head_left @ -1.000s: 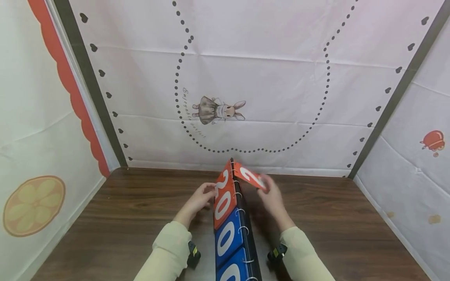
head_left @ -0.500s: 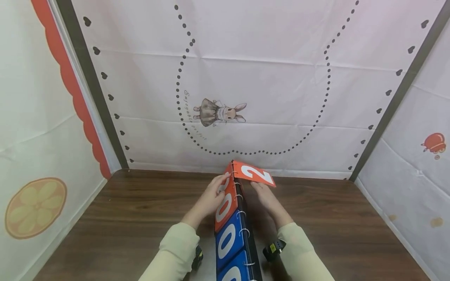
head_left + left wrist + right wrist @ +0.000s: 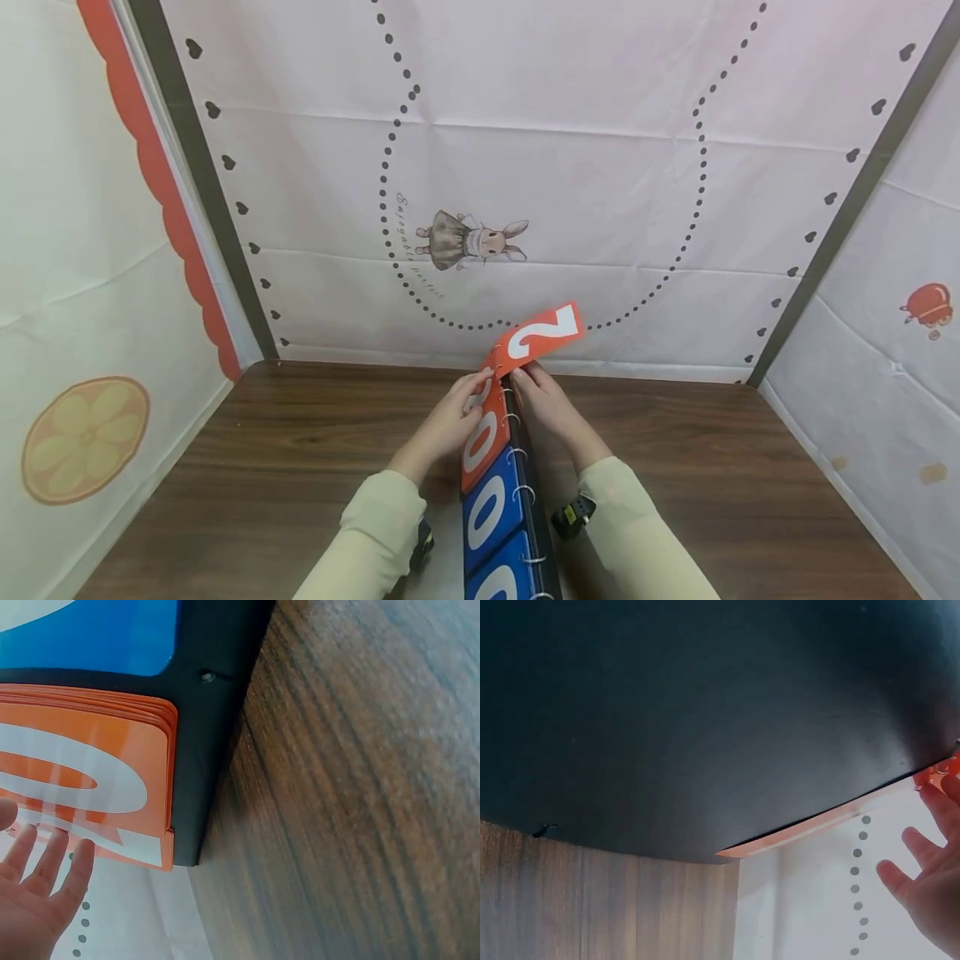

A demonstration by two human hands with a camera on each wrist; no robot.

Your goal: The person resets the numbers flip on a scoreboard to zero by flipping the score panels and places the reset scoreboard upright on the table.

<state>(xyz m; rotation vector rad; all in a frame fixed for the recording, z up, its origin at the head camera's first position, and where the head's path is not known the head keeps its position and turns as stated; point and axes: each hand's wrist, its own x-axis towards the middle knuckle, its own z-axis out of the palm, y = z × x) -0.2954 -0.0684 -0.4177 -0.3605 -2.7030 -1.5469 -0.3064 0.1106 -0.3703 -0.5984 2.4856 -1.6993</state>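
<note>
A flip scoreboard (image 3: 531, 492) with a black stand and metal rings stands tent-like on the table, its length running away from me. At its far end one orange number card (image 3: 517, 352) marked 2 is lifted and tilts up to the right. My left hand (image 3: 444, 421) touches the far orange cards on the left face, fingers nearly straight in the left wrist view. On the other side my right hand (image 3: 558, 417) reaches under the lifted card, its fingertips by the rings. The right wrist view shows those fingers (image 3: 900, 881) extended, mostly spread.
Nearer to me on the scoreboard are an orange 0 card (image 3: 480, 450) and blue 0 cards (image 3: 491, 510). The brown wood-grain table (image 3: 300, 467) meets a white printed cloth (image 3: 600, 208) at the back, with more cloth on both sides.
The orange 2 card has swung from slanting downward to tilting upward. My right hand has left its outer edge and moved in toward the rings; my left hand has moved farther along the cards.
</note>
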